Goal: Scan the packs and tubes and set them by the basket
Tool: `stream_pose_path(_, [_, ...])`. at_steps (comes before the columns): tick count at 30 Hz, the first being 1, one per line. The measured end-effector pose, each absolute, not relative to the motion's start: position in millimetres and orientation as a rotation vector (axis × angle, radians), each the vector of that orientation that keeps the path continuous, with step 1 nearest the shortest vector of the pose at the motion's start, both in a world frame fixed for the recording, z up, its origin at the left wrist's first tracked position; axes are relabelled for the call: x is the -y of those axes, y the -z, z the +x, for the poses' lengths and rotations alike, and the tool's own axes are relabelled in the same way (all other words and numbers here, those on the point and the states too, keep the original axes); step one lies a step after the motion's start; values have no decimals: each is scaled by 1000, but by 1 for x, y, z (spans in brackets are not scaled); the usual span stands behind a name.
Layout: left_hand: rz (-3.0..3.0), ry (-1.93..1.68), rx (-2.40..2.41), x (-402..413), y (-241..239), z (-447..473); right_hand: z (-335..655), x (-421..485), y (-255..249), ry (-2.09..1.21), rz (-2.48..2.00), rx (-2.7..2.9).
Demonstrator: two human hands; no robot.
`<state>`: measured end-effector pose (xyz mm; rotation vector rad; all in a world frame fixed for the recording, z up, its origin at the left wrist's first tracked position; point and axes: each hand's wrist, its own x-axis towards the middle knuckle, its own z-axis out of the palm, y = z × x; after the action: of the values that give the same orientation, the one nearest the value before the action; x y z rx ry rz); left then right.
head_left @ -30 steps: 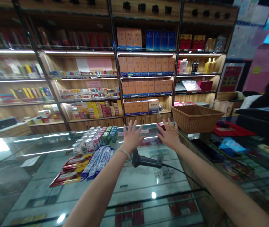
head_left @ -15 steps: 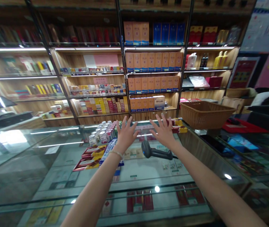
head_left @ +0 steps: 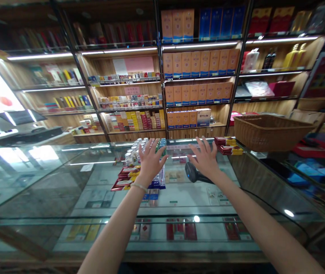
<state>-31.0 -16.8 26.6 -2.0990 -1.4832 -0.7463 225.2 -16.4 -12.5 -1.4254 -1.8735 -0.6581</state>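
My left hand [head_left: 151, 161] is held out over the glass counter with its fingers spread, holding nothing. Behind and around it in view are white cans [head_left: 130, 158], red and yellow snack packets [head_left: 122, 184] and blue packets [head_left: 160, 179], all partly hidden by the hand. My right hand [head_left: 206, 158] is likewise spread and holds nothing. Just under and beside it lies a black barcode scanner [head_left: 191, 173], its handle partly covered by my wrist. To that hand's right sits a stack of red and yellow packets [head_left: 228, 146].
The glass display counter [head_left: 176, 207] spans the front, with boxes inside. A brown woven basket [head_left: 268, 133] stands at the right. A black cable [head_left: 273, 209] runs along the right side. Behind, wooden shelves hold orange boxes [head_left: 199, 62], bottles and cigarette-sized packs [head_left: 128, 102].
The view has shifted, so the counter goods and shelves appear further right. Both hands stay stretched out and spread; the left now covers more of the packets, the right more of the scanner.
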Motion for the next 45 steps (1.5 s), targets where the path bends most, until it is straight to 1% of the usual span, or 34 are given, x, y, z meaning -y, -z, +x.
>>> stream_pose_path(6, [-2011,722,1555,29,-18,-75,197,24,14,647,-1350,1981])
stream_pose_path(12, [-1938,785,1541,33,-5,-128,162,31,18,628,-1265,2101])
stream_pose_path(21, [-1904,810,1499,29,-4,-186,107,23,11,473,-1270,2204])
stream_pose_path(27, [-1918,760,1536,14,0,-212,67,8,9,340,-1258,2248])
stream_pose_path(36, [-1920,710,1588,2,24,-239,33,-9,12,210,-1302,2339])
stream_pose_path(45, [-2000,499,1824,3,38,-249,7,-26,13,98,-1316,2555])
